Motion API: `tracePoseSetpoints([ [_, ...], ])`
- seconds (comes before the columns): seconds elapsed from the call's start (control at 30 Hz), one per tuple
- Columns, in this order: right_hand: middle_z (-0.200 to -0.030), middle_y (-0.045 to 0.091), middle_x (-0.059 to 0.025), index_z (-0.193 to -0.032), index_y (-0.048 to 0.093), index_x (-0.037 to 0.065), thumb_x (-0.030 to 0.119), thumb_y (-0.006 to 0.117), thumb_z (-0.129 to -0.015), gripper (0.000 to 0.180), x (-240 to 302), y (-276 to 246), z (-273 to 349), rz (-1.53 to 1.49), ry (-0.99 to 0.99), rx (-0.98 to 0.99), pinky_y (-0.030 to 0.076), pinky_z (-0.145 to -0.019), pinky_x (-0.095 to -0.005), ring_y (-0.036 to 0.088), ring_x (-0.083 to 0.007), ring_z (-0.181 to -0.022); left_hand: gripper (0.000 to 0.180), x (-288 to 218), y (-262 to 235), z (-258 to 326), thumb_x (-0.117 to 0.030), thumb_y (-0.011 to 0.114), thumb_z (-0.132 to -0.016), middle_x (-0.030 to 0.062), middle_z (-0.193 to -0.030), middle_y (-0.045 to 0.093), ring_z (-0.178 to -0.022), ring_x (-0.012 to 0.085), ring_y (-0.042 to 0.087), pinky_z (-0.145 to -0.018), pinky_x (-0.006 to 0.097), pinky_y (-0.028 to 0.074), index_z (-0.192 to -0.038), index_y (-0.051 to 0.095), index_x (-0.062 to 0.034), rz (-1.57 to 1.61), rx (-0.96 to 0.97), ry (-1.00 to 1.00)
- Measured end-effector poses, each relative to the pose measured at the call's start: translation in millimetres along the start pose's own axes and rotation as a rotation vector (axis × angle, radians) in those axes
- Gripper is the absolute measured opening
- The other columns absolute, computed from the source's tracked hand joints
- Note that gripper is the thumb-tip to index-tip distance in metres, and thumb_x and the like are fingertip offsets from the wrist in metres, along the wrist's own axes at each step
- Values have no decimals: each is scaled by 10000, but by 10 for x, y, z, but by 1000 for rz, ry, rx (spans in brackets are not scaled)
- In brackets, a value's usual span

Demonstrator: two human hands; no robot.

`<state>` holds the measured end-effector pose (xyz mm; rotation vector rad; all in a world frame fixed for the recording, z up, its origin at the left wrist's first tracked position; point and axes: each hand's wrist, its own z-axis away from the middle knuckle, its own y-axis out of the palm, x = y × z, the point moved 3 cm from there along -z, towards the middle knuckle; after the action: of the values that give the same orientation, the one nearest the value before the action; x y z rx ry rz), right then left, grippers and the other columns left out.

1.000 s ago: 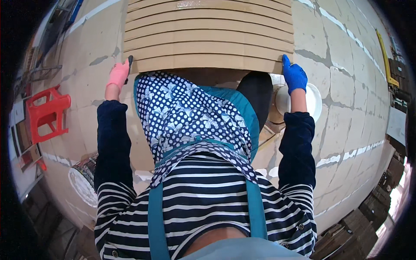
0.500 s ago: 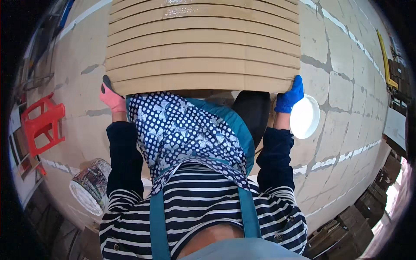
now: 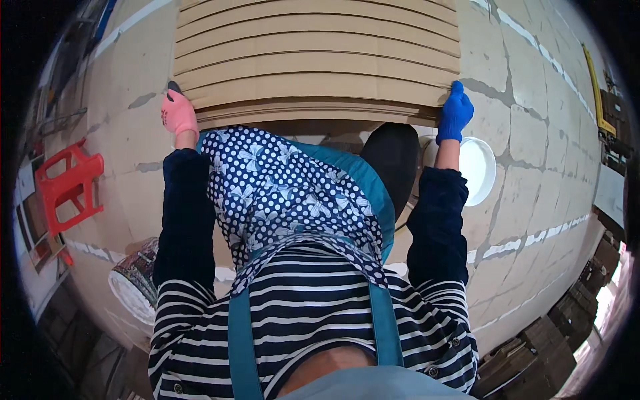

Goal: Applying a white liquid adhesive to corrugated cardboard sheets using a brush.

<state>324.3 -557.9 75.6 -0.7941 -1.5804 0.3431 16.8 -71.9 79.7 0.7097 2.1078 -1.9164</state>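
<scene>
A stack of flat brown cardboard sheets (image 3: pixel 317 63) lies in front of me, its near edges stepped like slats. My left hand (image 3: pixel 179 112), in a pink glove, grips the stack's near left corner. My right hand (image 3: pixel 455 113), in a blue glove, grips the near right corner. Both arms reach forward in dark blue sleeves, over a striped top, teal straps and a dotted scarf.
A white bucket lid (image 3: pixel 477 170) lies on the tiled floor by my right forearm, beside a black round object (image 3: pixel 393 160). A bucket (image 3: pixel 133 283) stands at the lower left, a red plastic stool (image 3: pixel 67 187) farther left. Cardboard stacks (image 3: pixel 547 347) sit lower right.
The stack and both hands have shifted about in the view, first left and then right. Both hands keep their hold on the corners.
</scene>
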Motion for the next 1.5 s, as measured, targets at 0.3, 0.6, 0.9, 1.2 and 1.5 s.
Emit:
tracePoseSetpoints([
  [0.3,-501,496,-147,-601,558,-23,202,592,-805,305,-88,53,23,-175,-342,-111,347,-473,-339,413,-166,-481,384,206,136,-106,-252,373,-895,250,-899,602,-797,361,573,-707,372,430,-852,601,54,466,-162,118],
  [0.6,-613,592,-172,-679,622,-6,340,556,-832,384,2,281,-74,342,-47,-84,403,-537,-340,533,-198,-546,466,-192,114,-68,-362,320,-879,219,-928,599,-860,390,563,-734,425,431,-895,622,-8,-124,-46,-48],
  [0.9,-619,605,-160,-691,636,-1,382,552,-828,416,31,230,-115,118,-16,-77,404,-529,-348,526,-194,-534,445,-72,42,-250,-368,326,-866,203,-925,603,-868,383,564,-735,446,438,-907,609,-26,-169,72,146],
  [1.2,-767,606,-190,-804,628,-11,464,483,-837,497,21,113,-762,92,-245,118,431,-649,-391,566,-312,-711,477,-275,193,-458,-408,391,-858,203,-968,603,-897,362,561,-785,408,426,-1011,562,10,401,359,-35],
  [1.5,-1008,578,-240,-1027,575,-17,457,431,-839,530,371,559,-188,180,-166,-4,431,-805,-419,553,-381,-939,432,-88,541,-300,-351,441,-841,206,-957,595,-897,323,556,-780,386,422,-976,549,44,474,136,-5],
])
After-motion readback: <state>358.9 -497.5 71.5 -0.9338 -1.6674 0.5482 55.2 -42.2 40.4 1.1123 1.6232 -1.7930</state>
